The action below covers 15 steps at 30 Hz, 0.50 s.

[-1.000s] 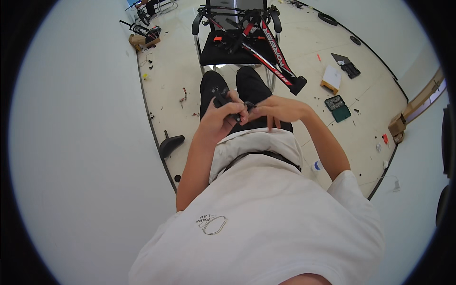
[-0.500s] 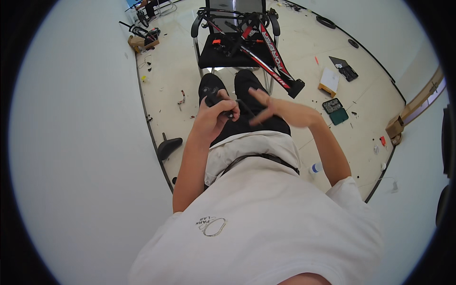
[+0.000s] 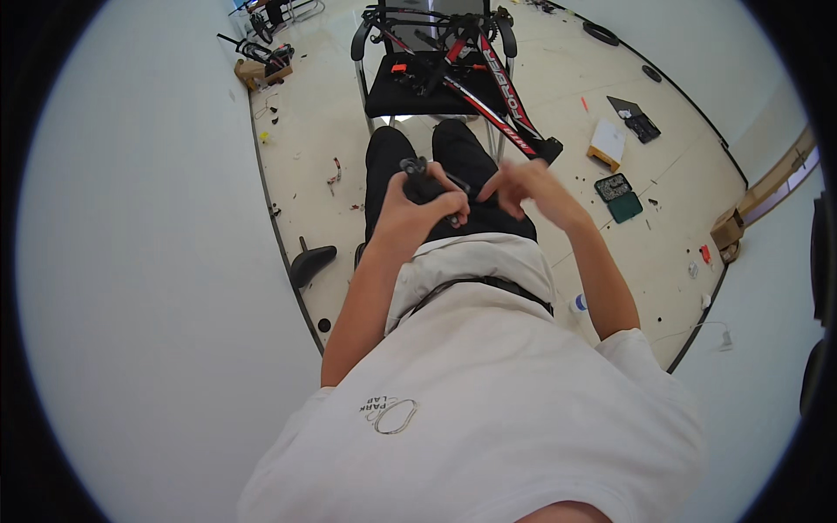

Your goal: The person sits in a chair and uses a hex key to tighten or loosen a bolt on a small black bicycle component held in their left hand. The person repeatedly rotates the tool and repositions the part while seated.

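Observation:
Over my lap, my left hand point(image 3: 425, 207) is closed around a dark bicycle part point(image 3: 423, 180); its exact kind is not clear, and my fingers cover much of it. A thin dark rod point(image 3: 458, 183), perhaps a hex key, sticks out of that grip toward the right. Just beyond the rod's end is my right hand point(image 3: 520, 187), blurred by motion, with its fingers bent. Whether anything is between those fingers cannot be made out. Past my knees, a black, red and white bicycle frame point(image 3: 501, 87) lies across a black chair point(image 3: 392, 98).
A saddle point(image 3: 312, 264) lies on the floor by the left wall. To the right are an open green case point(image 3: 623, 206) of small parts, a white and yellow box point(image 3: 608, 144), a black tool case point(image 3: 641, 128) and a bottle point(image 3: 579, 303). Tyres point(image 3: 600, 34) rest along the far right wall.
My left hand has shifted right and turned with the dark part in it. My right hand, earlier spread wide, has moved slightly right and its fingers have bent.

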### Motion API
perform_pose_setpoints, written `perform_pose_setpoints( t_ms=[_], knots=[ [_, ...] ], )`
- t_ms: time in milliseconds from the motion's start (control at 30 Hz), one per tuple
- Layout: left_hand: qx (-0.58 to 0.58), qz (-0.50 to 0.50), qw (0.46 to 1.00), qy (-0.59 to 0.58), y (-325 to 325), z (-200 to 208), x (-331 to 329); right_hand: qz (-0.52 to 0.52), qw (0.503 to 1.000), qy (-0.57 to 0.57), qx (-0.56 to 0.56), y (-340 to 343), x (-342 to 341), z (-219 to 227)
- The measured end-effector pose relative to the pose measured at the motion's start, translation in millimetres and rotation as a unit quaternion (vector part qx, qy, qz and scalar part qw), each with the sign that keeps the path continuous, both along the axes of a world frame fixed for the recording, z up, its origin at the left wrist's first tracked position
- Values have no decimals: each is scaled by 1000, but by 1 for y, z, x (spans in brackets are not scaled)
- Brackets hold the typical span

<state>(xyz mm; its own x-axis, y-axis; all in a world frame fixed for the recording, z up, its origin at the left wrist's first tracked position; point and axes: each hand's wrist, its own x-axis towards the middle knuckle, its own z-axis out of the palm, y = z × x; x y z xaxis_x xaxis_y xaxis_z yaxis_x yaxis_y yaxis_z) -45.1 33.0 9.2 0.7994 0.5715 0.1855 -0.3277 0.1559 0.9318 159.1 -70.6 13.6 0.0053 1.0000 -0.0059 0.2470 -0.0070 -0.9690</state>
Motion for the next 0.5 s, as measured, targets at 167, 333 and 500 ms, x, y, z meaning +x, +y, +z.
perform_pose_setpoints(
  t_ms=[167,333,500],
  knots=[
    [-5,-95,995,22,-14,-7,12,31,962,261,-71,11,-4,-7],
    [-41,-41,998,31,-3,-17,10,162,953,255,19,-3,-2,24],
    [-158,-62,984,-53,13,-10,-1,158,985,-68,-26,-21,-14,23]
  ],
)
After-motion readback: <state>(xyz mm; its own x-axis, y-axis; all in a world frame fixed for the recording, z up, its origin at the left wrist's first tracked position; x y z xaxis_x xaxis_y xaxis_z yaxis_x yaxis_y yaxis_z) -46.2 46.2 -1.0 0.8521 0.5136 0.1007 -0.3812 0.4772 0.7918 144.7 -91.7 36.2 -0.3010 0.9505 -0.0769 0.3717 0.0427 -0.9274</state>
